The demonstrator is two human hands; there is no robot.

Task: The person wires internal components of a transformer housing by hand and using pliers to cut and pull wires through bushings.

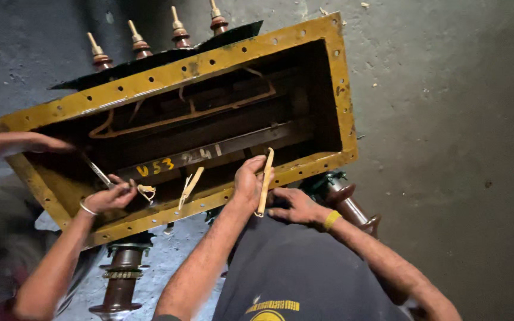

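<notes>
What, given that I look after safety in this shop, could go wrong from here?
1. The left hand grips a pale strip over the open yellow tank. If it slips, the strip might drop inside.
2. A co-worker's hand works a metal tool at the same rim, so hands could collide.
3. The right hand lies against the rim's edge, which might scrape it.

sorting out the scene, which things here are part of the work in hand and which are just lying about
In hand: yellow tank, pale strip gripped by the left hand, right hand at the flange.
Standing by: small bushings, co-worker's tool, loose pale strip.
</notes>
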